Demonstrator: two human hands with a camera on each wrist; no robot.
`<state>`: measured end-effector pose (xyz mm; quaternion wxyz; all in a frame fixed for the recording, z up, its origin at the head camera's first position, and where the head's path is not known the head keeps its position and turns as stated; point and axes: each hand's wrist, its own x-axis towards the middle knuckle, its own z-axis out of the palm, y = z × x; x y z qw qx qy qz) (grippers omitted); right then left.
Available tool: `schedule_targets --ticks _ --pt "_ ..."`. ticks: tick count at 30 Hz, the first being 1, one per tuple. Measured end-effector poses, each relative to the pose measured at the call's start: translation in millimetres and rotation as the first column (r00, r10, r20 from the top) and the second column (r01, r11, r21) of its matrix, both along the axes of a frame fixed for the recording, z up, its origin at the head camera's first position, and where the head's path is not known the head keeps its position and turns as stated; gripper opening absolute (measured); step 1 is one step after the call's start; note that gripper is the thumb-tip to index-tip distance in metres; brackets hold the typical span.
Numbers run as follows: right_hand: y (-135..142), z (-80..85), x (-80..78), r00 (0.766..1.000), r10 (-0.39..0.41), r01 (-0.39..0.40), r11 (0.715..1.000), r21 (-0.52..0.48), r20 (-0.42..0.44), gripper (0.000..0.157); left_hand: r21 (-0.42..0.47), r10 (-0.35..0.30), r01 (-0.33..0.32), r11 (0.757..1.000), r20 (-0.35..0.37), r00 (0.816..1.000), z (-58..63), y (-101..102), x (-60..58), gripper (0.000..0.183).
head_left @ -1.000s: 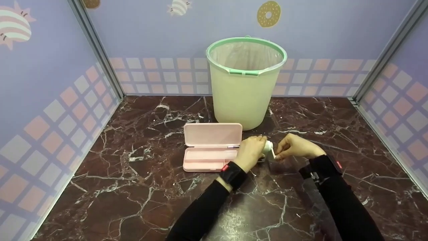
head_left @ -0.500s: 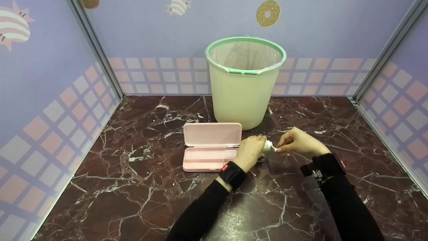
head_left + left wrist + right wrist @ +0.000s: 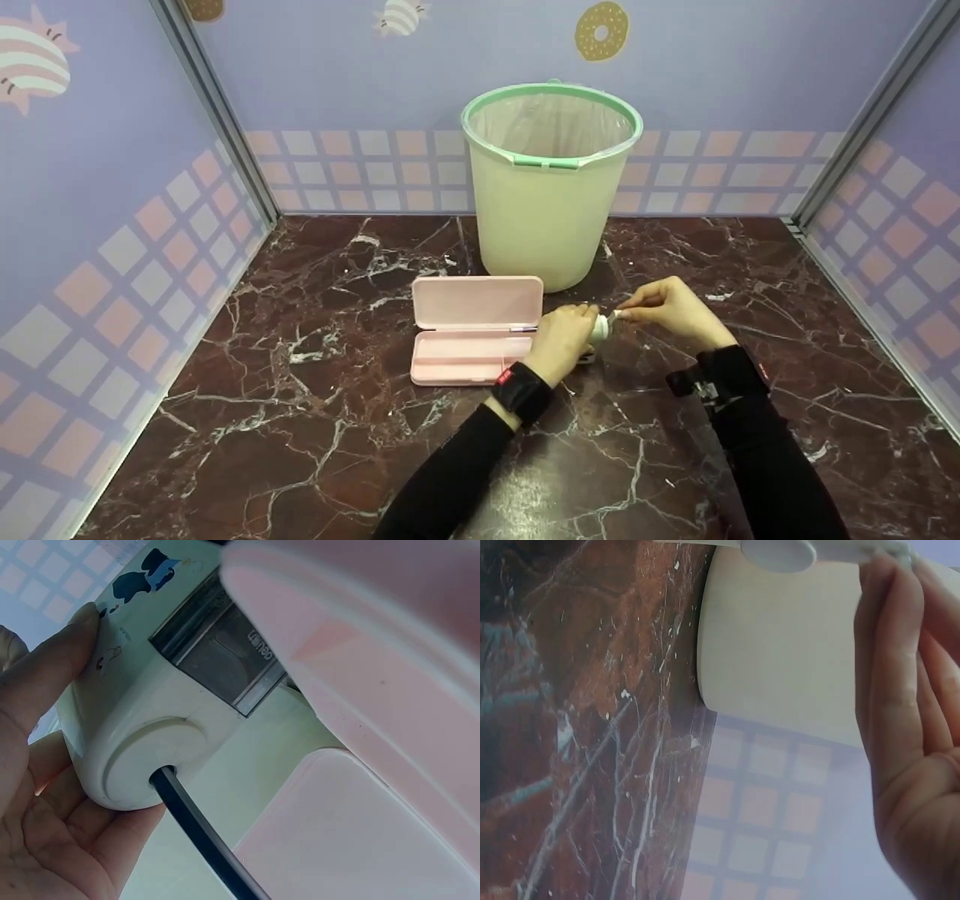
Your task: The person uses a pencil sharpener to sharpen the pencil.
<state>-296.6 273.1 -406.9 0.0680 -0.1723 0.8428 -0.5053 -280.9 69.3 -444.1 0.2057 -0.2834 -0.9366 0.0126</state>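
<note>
My left hand (image 3: 566, 337) holds a white crank pencil sharpener (image 3: 131, 701) from behind, fingers and thumb around its body. A dark pencil (image 3: 206, 836) is stuck into the round hole at the sharpener's front. The sharpener has a see-through dark shavings drawer (image 3: 225, 652) and printed pictures on its side. With fingertips and thumb, my right hand (image 3: 671, 307) pinches the end of the white crank (image 3: 832, 551), which points up and to the right in the head view. Most of the sharpener is hidden by my left hand in the head view.
An open pink pencil case (image 3: 476, 300) lies left of the sharpener, close to it. Behind them stands a tall pale green bin (image 3: 551, 217) with a lined, green-rimmed mouth. Patterned walls (image 3: 360, 75) enclose the dark marble tabletop (image 3: 315, 442) at the back and sides.
The right hand has swung the crank from pointing down to pointing up, rising in the head view. The left hand and the sharpener have stayed in place.
</note>
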Motion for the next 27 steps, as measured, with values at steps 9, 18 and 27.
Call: schedule_targets --ticks 9,18,27 --pt "-6.8 -11.2 -1.0 0.995 -0.104 0.103 0.977 -0.189 0.005 0.027 0.013 -0.004 0.005 1.0 -0.022 1.0 -0.7 0.0 -0.1 0.051" --pt "-11.4 -24.7 -4.5 0.981 -0.194 0.183 0.947 -0.263 -0.019 0.029 0.0 -0.004 0.004 1.0 0.014 1.0 0.9 0.6 1.5 0.054" --pt "-18.3 -31.5 -11.9 0.963 -0.264 0.242 0.938 -0.249 -0.06 0.026 -0.009 -0.016 0.016 1.0 0.002 1.0 1.3 -1.9 0.8 0.054"
